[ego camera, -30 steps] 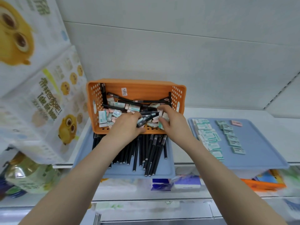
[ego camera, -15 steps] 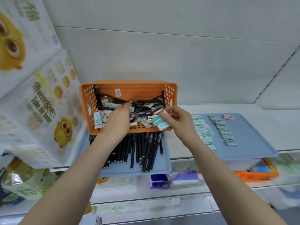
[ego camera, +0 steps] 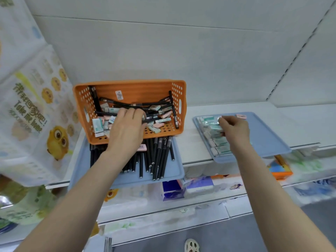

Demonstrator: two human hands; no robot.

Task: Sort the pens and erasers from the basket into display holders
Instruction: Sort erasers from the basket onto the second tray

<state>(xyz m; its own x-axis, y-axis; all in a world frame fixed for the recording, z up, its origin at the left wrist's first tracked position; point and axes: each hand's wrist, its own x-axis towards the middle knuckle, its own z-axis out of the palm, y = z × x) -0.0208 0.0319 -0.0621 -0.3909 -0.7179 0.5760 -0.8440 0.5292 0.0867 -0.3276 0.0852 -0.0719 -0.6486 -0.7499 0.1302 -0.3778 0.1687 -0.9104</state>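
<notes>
An orange basket (ego camera: 131, 84) holds a jumble of black pens (ego camera: 116, 102) and teal and pink erasers (ego camera: 97, 125). My left hand (ego camera: 127, 128) reaches into it, fingers curled over the pile around a black pen (ego camera: 151, 120). In front lies a blue tray (ego camera: 174, 176) with a row of black pens (ego camera: 158, 157) and one pink eraser (ego camera: 142, 147). My right hand (ego camera: 234, 129) is over the right blue tray (ego camera: 269, 135), pinching a teal eraser at the column of erasers (ego camera: 219, 141). A pink eraser (ego camera: 241, 116) lies at the tray's back.
Large tissue packs with owl prints (ego camera: 36, 115) stand close on the left. The white shelf edge (ego camera: 198, 160) runs between the trays. A lower shelf holds blue packets (ego camera: 198, 186) and an orange item (ego camera: 281, 171). A shoe (ego camera: 191, 245) shows on the floor.
My right hand lifted a teal eraser out of the basket and carried it right to the eraser tray. My left hand stayed in the basket and pushed deeper into the pile.
</notes>
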